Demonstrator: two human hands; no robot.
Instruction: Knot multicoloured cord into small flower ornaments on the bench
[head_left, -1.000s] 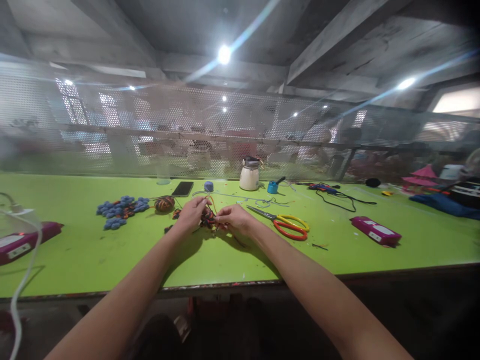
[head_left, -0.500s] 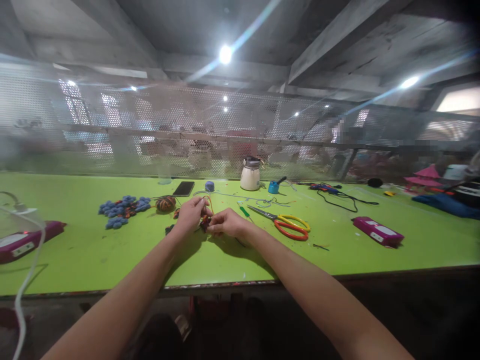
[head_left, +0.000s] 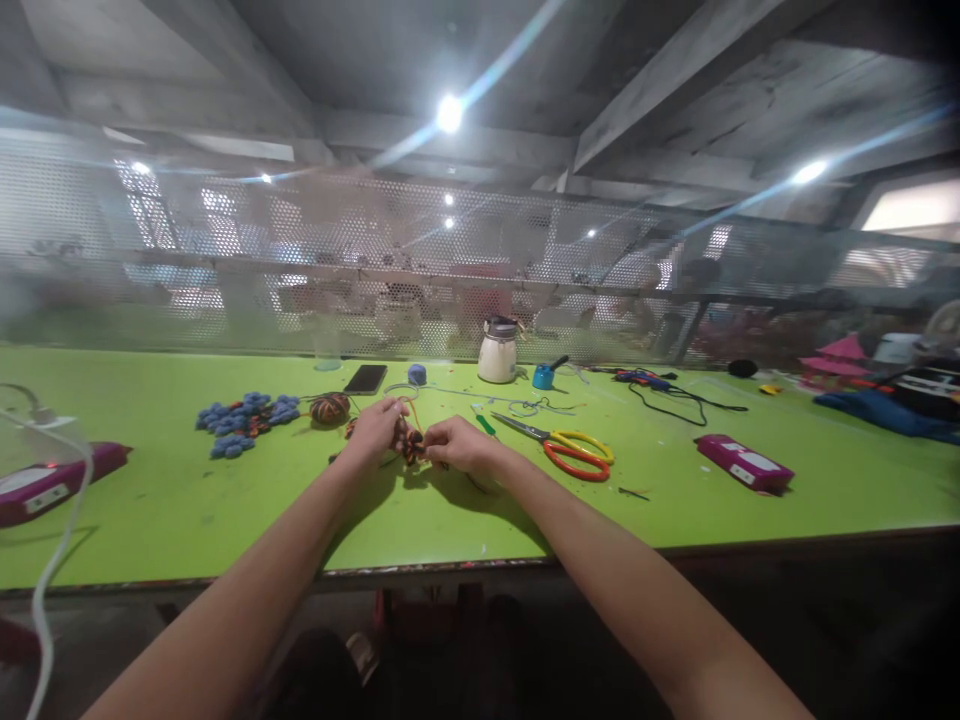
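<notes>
My left hand (head_left: 381,430) is closed on a small dark-and-orange yarn piece (head_left: 413,447); an orange strand (head_left: 414,408) rises beside its fingertips. My right hand (head_left: 459,444) pinches the right side of that same piece, its fingertips close to the left ones. Both hands are just above the green table. Exactly how the strands pass between the fingers is hidden. A ball of brown-orange yarn (head_left: 330,408) lies left of my left hand. Beyond my right hand are a small green-handled tool (head_left: 485,424) and scissors (head_left: 576,455) with yellow and red handles.
Blue flower-like yarn pieces (head_left: 234,420) lie at left, near a phone (head_left: 366,379). A blue yarn ball (head_left: 417,374), a white jar (head_left: 498,352) and a blue pot (head_left: 544,376) stand behind. Purple power strips (head_left: 744,464) flank both sides; a perforated screen (head_left: 450,300) borders the back.
My right hand has shifted slightly left and closer to my left hand, uncovering the green-handled tool. My left hand stays nearly in place, still gripping the yarn piece.
</notes>
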